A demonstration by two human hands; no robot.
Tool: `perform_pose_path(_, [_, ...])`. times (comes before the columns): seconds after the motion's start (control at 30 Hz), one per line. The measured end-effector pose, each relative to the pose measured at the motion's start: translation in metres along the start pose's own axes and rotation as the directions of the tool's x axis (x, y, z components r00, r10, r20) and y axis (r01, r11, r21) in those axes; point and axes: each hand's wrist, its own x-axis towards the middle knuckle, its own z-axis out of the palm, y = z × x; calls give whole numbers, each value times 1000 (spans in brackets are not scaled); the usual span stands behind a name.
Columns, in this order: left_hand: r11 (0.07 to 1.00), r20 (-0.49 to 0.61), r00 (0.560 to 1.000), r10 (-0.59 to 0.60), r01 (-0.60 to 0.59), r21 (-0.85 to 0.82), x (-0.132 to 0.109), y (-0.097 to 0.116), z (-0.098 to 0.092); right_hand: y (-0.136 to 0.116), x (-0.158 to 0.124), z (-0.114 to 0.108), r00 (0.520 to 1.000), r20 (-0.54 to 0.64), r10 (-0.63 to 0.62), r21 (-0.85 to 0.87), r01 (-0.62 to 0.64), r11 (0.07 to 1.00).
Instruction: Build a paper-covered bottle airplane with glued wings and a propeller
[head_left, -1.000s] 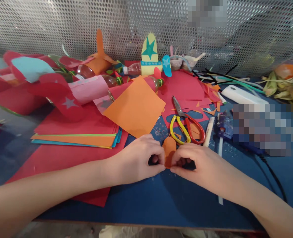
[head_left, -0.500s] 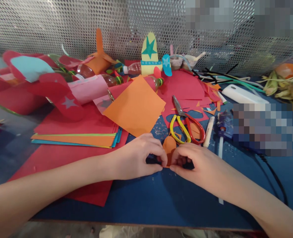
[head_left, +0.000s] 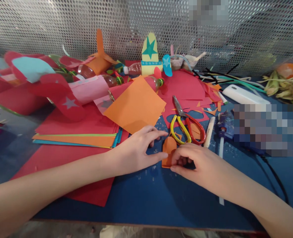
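A small orange paper piece (head_left: 169, 150) with a rounded top and a folded bottom edge sits low over the blue table. My right hand (head_left: 191, 157) pinches its lower right corner between thumb and fingers. To the left, my left hand (head_left: 143, 150) has its fingers apart, its thumb tip close to the paper's left side; whether it touches I cannot tell. Just beyond the paper lie scissors (head_left: 183, 122) with one yellow and one red handle. A large orange paper square (head_left: 136, 104) rests behind my left hand.
Red sheets (head_left: 69, 158) and a stack of coloured paper (head_left: 76, 138) lie left. Paper-covered bottles (head_left: 151, 67) line the back by a perforated metal screen (head_left: 74, 23). On the right are a whitish stick (head_left: 209, 131), a blue glue gun (head_left: 225, 129) with its cord, and a white power strip (head_left: 244, 94).
My left hand has let go of the orange paper's lower left edge, lifting up and spreading its fingers. The right hand keeps its pinch in nearly the same place.
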Motion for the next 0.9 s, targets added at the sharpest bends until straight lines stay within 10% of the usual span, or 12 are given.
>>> perform_pose_path(0.9, [999, -3, 1000, 9, -9, 32, -3, 14, 15, -3, 2, 9, 998, -50, 44, -102, -49, 994])
